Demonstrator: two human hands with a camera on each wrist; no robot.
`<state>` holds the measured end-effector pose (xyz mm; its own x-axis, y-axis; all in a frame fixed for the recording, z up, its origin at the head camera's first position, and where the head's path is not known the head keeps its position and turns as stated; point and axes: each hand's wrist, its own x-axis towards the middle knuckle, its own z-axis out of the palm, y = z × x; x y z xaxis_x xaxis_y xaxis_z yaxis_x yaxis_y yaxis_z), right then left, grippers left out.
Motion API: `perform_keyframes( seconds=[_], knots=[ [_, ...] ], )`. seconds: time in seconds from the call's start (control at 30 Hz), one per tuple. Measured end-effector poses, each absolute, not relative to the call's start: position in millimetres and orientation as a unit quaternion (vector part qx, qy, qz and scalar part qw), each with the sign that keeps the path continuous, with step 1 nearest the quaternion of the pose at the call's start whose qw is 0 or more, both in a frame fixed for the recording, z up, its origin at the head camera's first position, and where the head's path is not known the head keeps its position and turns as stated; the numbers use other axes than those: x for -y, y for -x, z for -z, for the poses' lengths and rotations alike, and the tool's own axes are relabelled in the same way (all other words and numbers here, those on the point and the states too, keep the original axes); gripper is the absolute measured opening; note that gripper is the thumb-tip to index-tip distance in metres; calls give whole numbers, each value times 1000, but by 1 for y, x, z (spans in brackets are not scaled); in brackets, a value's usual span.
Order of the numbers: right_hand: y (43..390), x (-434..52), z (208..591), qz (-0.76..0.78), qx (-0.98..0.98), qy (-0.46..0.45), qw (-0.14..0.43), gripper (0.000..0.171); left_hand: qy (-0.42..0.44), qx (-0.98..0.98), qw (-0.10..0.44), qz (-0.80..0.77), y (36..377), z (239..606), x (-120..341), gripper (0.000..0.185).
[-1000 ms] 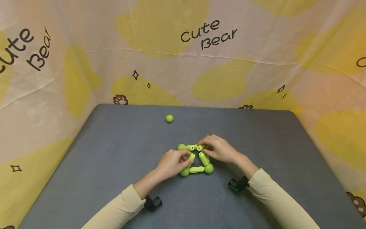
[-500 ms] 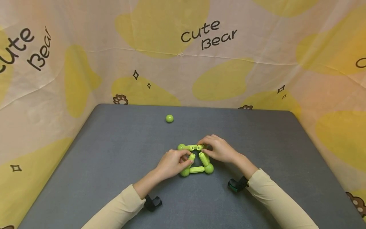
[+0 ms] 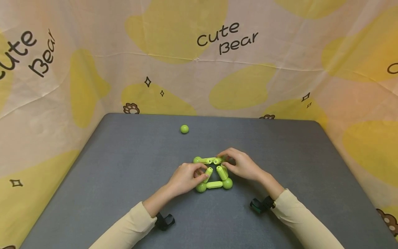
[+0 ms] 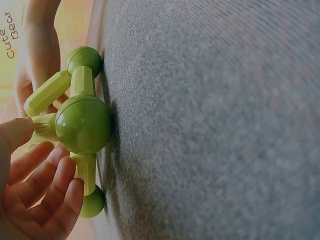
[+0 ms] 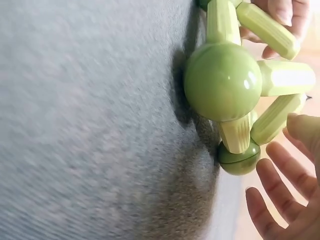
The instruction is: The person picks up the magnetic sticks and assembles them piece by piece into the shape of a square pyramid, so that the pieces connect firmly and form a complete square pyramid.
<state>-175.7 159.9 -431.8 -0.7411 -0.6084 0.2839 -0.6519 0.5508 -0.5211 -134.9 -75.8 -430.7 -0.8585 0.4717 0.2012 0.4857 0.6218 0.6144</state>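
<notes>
A green frame of rods and balls (image 3: 214, 173) stands on the grey table (image 3: 124, 166). My left hand (image 3: 201, 175) pinches a slanted green rod (image 3: 208, 172) on the frame's left side, thumb against the rod's end (image 4: 44, 125). My right hand (image 3: 222, 159) pinches the far top rod (image 3: 217, 160) at the frame's right corner. In the left wrist view a corner ball (image 4: 83, 125) fills the left side, with my fingers (image 4: 45, 192) curled below it. The right wrist view has another corner ball (image 5: 222, 81) and my fingers (image 5: 280, 200) at the lower right.
A loose green ball (image 3: 184, 129) lies farther back on the table. Black wrist cameras (image 3: 165, 221) (image 3: 262, 204) hang under both sleeves. A patterned cloth backdrop (image 3: 199, 62) rises behind and beside the table.
My right hand and forearm have shifted slightly to the right and toward me. The left hand and the frame have barely moved.
</notes>
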Motion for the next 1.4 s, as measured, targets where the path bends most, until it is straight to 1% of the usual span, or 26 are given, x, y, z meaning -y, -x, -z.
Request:
perform_keyframes(
  seconds=[0.13, 0.37, 0.47, 0.57, 0.73, 0.87, 0.97, 1.17, 1.4],
  knots=[
    [166, -165, 434, -339, 885, -318, 39, 28, 261, 898, 16, 355, 135, 432, 78, 16],
    [151, -167, 437, -373, 904, -206, 39, 27, 270, 877, 39, 396, 142, 433, 84, 13],
    [147, -166, 438, -387, 906, -169, 13, 29, 279, 869, 59, 405, 146, 431, 89, 12],
    [147, -165, 439, -412, 901, -135, -26, 32, 282, 864, 77, 411, 152, 429, 95, 11],
    [148, -162, 443, -435, 893, -92, -68, 34, 270, 868, 78, 409, 166, 428, 106, 10],
    [148, -158, 443, -433, 894, -64, -91, 33, 255, 878, 74, 399, 181, 429, 116, 12],
    [149, -155, 443, -430, 896, -52, -101, 32, 243, 884, 82, 390, 194, 429, 122, 13],
    [150, -151, 444, -414, 904, -39, -99, 31, 210, 892, 110, 386, 217, 429, 128, 15],
    [150, -150, 446, -409, 906, -34, -101, 29, 142, 908, 126, 375, 240, 431, 127, 20]
  ],
)
